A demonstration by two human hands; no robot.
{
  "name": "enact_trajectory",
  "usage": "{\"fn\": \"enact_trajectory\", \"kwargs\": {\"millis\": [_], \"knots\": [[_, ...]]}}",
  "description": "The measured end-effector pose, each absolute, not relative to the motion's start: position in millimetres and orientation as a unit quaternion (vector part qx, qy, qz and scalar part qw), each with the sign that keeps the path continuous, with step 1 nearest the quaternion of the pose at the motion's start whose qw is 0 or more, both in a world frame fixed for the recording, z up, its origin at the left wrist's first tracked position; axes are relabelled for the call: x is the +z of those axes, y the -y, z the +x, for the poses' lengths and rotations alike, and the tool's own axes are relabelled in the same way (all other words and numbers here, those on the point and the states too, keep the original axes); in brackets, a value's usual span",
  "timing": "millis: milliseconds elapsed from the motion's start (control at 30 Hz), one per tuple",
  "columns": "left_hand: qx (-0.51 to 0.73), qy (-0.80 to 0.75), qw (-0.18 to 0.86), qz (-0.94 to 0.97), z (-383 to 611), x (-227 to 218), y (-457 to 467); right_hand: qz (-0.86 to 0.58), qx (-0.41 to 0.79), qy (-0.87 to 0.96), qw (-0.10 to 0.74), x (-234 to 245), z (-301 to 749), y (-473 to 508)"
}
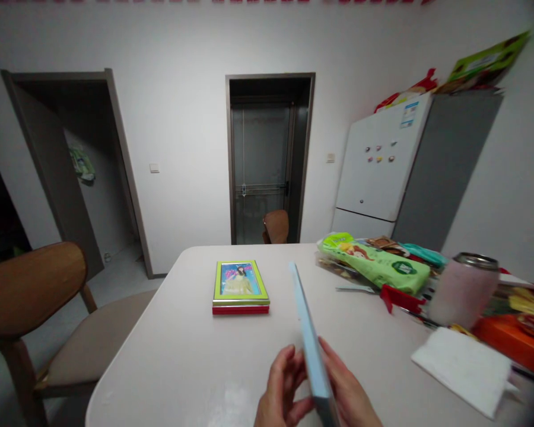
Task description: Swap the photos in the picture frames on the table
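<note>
A thin, flat light-blue picture frame (308,332) is held upright and edge-on to me above the near part of the table, so its faces hardly show. My left hand (279,388) grips it from the left side with curled fingers, the thumb low near its bottom edge. Against its other side lies my right hand (347,388), fingers partly hidden behind the frame. Farther left on the table, a lime-green picture frame (240,296) with a picture of a figure in a yellow dress lies flat on a red frame (240,309).
The white table (173,362) carries a green pack (378,261), a pink jar with a metal lid (465,290), a white tissue (465,365) and an orange box (516,338) on its right side. A wooden chair (35,290) stands at left, a fridge (374,160) beyond.
</note>
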State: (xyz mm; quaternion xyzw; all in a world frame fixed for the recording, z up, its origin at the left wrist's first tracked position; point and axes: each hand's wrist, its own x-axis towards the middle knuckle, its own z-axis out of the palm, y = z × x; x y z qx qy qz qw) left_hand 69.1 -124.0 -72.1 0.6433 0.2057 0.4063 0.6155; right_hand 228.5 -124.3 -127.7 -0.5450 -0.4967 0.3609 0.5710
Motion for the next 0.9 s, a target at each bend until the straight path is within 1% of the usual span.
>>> {"fn": "enact_trajectory", "kwargs": {"millis": [67, 100, 167, 233, 300, 400, 533, 700, 800, 900], "knots": [[0.396, -0.169, 0.659, 0.617, 86.8, -56.4, 119.3, -0.624, 0.339, 0.391, 0.585, -110.8, 267.3, 123.0], [0.388, -0.177, 0.675, 0.602, 96.9, -53.2, 115.6, -0.675, 0.292, 0.375, 0.565, -103.7, 288.7, 120.2], [0.367, -0.238, 0.698, 0.567, 118.6, -57.3, 106.7, -0.772, 0.180, 0.416, 0.447, -94.5, 331.1, 111.0], [0.339, -0.313, 0.703, 0.541, 140.5, -71.9, 97.0, -0.804, 0.129, 0.432, 0.387, -91.8, 367.2, 99.1], [0.310, -0.367, 0.695, 0.535, 159.7, -89.8, 88.1, -0.820, 0.101, 0.442, 0.349, -94.2, 392.6, 87.5], [0.301, -0.412, 0.666, 0.545, 177.9, -109.2, 78.0, -0.836, 0.071, 0.458, 0.295, -102.3, 412.8, 74.8], [0.319, -0.436, 0.626, 0.561, 180.3, -116.9, 69.7, -0.845, 0.035, 0.475, 0.245, -109.7, 424.9, 67.9], [0.341, -0.456, 0.618, 0.542, 152.0, -121.0, 46.1, -0.830, -0.015, 0.516, 0.213, -101.1, 403.5, 56.5], [0.369, -0.473, 0.620, 0.505, 117.6, -122.1, 13.9, -0.772, -0.041, 0.592, 0.228, -94.4, 342.5, 32.0], [0.407, -0.489, 0.622, 0.457, 80.4, -119.8, -17.1, -0.682, -0.030, 0.691, 0.238, -90.7, 260.4, -4.6]]}}
